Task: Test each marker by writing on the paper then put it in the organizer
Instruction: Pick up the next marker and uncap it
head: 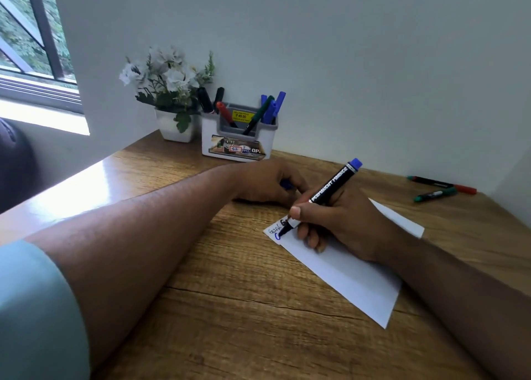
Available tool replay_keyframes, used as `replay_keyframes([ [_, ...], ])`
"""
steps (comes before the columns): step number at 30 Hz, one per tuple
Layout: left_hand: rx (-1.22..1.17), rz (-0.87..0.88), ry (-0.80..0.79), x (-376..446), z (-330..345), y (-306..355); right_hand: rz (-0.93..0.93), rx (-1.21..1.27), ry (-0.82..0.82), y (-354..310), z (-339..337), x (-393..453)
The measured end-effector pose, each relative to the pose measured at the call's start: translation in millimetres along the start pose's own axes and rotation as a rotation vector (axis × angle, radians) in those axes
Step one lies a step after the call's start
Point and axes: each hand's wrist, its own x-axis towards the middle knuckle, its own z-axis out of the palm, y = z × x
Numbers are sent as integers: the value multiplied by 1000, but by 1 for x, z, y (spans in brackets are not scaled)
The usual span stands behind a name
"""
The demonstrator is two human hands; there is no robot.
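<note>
Head view: right hand (342, 221) pinched the blue marker (330, 191) low on its barrel, tip touching the near-left corner of the paper (344, 267), a blue curve started beside older scribbles. Left hand (267, 182) rested curled on the table (230, 308) just left of the sheet, gripping what looked like the blue cap (286, 184). Organizer (238, 132) stood far, against the wall, already holding markers; two loose markers (442, 188) lay far right. Best: light pressure, short stroke, steady the paper, recap before dropping it in.
</note>
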Motion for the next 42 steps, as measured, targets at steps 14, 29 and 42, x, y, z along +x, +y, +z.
replay_keyframes([
  [14, 8, 7, 1, 0, 1, 0, 33, 25, 51, -1, -1, 0],
  [29, 45, 27, 13, 0, 0, -1, 44, -13, 103, -3, 2, 0],
  [42, 37, 22, 6, 0, -1, -1, 66, -25, 132, -3, 2, 0],
])
